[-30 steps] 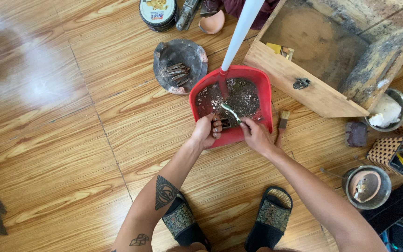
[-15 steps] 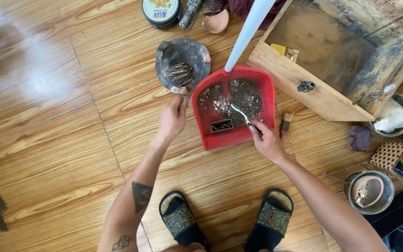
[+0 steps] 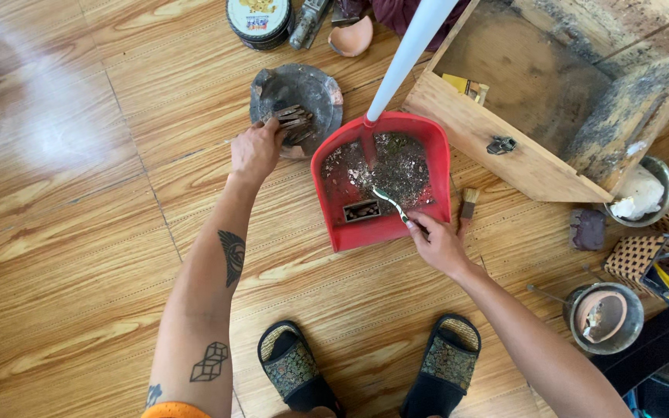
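Careful: your left hand fingers pinch those dark strips over the grey dish, while your right hand grips what looks like a toothbrush inside the loaded red dustpan, so one nudge spills grit across the floor.

A red dustpan lies flat on the wooden floor, speckled with dark debris, a small toothbrush angled across it. Just left sits a round dark dish holding small brown pieces.

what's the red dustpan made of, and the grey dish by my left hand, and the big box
Red dustpan: looks like moulded plastic, from its even colour and smooth rim. Grey dish: probably tarnished metal or fired clay; dull, chipped edge, hard to tell. Big box: bare wood, with visible grain and dark staining inside.
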